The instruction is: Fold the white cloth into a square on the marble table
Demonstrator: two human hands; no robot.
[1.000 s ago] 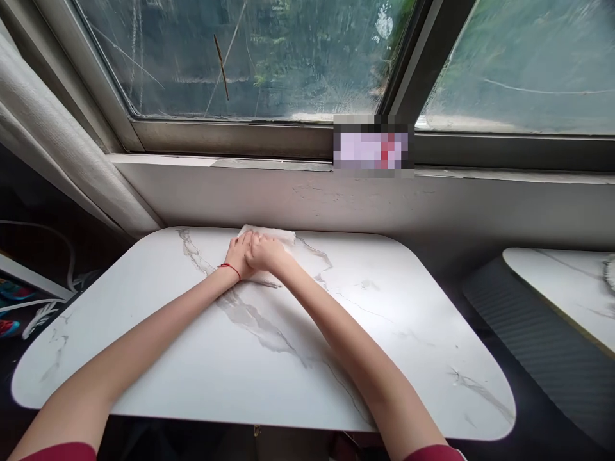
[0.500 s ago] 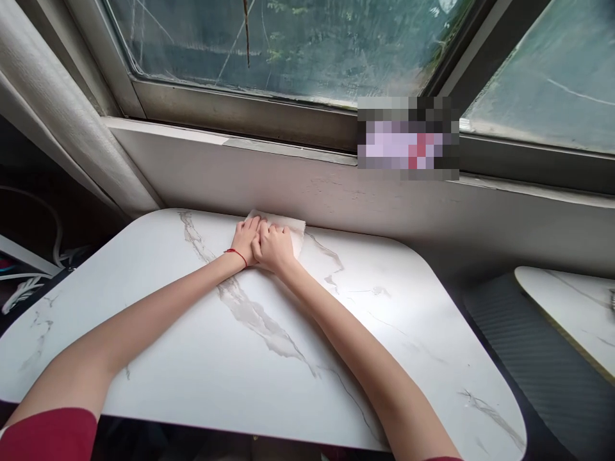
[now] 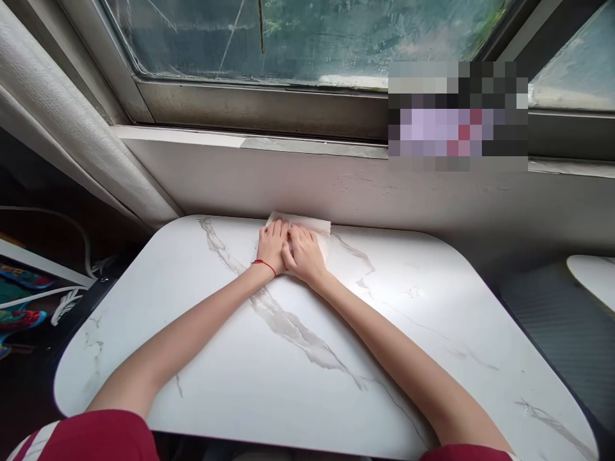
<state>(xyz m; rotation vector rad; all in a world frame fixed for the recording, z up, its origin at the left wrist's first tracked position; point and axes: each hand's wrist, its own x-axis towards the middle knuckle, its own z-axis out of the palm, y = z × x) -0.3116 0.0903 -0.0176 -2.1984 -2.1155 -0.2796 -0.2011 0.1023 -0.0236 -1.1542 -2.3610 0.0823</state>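
A thin white paper towel lies on the far edge of the white marble-patterned tabletop. My left hand, with a red string bracelet at its wrist, rests on the towel with its fingers stretched forward. Right beside it, my right hand also presses down on the towel, its fingers laid out and its thumb against the left hand. Both palms face down, and much of the towel is hidden beneath them.
Behind the table rises a pale low wall under a window frame. A pixelated patch covers something on the sill. A light curtain hangs at left, above white cables. Another white tabletop stands at right.
The camera view has shifted, so the table and hands appear farther right. My right hand's fingers, more bent before, now lie straighter. Both hands remain on the paper towel at the far edge.
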